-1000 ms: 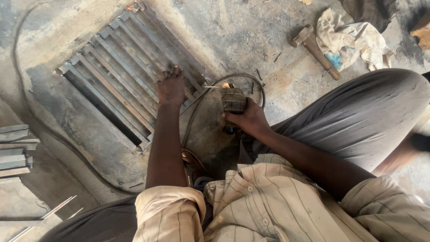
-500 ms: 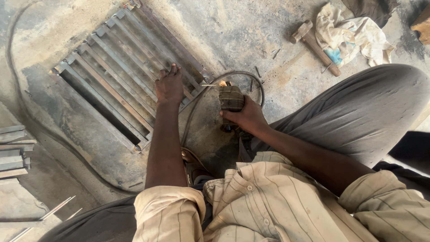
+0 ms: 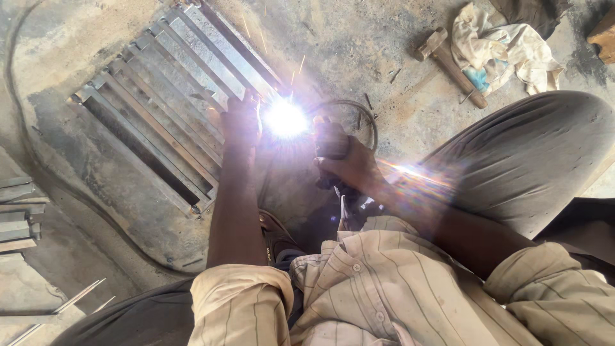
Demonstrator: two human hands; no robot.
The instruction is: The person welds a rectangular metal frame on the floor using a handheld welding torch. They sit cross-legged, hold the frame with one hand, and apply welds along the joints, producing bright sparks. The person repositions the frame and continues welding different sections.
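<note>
Grey, dusty concrete floor [image 3: 397,57] spreads under everything, seen from above by a person crouched over it; nearest the camera is a cream striped shirt [image 3: 384,288] with rolled sleeves, and a grey-trousered knee [image 3: 532,154] rises to the right of the gripping hand.

Just beyond the shirt, the right hand [image 3: 349,168] is closed around the dark handle of a welding holder [image 3: 330,138], fingers wrapped fully about it; a black cable [image 3: 355,109] loops on the floor just behind that grip. Right beside the holder's tip, to its left, a white welding arc [image 3: 285,120] blazes, throwing a few sparks upward and a streak of flare across the right forearm.

On the other side of the arc, the left hand [image 3: 240,122] presses flat-fingered down on the near edge of a metal grille [image 3: 173,96], resting on it; whether any finger curls around a bar cannot be told through the glare. The grille, made of parallel angle bars, lies flat on the floor and stretches away up and left of both hands; the arc sits at its edge, between the two hands.

Farther out, up and right of the grip, a hammer [image 3: 451,64] with a wooden handle lies beside a crumpled pale rag [image 3: 503,45]; far to the left, short steel offcuts [image 3: 19,211] are stacked.
</note>
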